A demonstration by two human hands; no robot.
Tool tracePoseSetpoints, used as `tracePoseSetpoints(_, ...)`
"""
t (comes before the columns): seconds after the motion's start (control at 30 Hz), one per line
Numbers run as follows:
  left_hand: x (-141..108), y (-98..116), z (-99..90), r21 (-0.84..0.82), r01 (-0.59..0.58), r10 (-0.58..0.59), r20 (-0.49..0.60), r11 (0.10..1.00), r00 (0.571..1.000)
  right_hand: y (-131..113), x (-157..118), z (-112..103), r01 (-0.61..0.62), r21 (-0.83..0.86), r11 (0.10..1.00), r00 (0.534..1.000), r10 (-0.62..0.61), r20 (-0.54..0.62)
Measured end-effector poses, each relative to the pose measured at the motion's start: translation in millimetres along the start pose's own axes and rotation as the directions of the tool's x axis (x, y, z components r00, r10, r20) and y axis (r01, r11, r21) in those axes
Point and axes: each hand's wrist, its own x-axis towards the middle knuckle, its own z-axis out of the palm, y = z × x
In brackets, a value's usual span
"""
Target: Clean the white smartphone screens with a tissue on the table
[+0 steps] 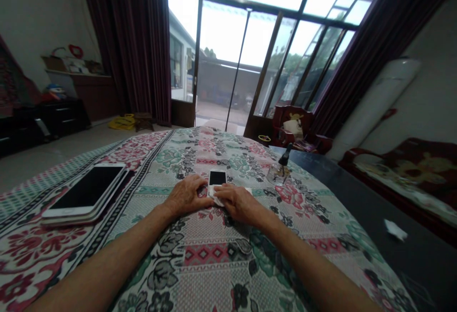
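left hand (pixel 189 195) touches the phone (pixel 217 177) at nine o'clock; right hand (pixel 237 201) holds white tissue (pixel 218 202) at its six. stacked devices (pixel 85 190) lie toward nine, glass jar (pixel 277 175) toward three.

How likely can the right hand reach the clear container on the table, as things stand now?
Probably yes: beyond the right hand and to its right stands the clear container, with nothing upright between them on the tablecloth. The hand would first leave the small phone.
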Motion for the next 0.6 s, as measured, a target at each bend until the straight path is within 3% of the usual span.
tracePoseSetpoints(0.37, 1.1, 4.0, -3.7, 0.007, 0.035, -0.035, 0.036, 0.999, 0.999, 36.7, 53.0, 11.5, -0.126, -0.034, 0.991, 0.988, 0.122, -0.100)
tracePoseSetpoints(0.6, 1.2, 3.6, -4.0, 0.001, 0.028, -0.028, 0.045, 1.000, 0.999, 43.4, 69.8, 11.5, -0.232, -0.079, 0.969, 0.971, 0.227, -0.069)
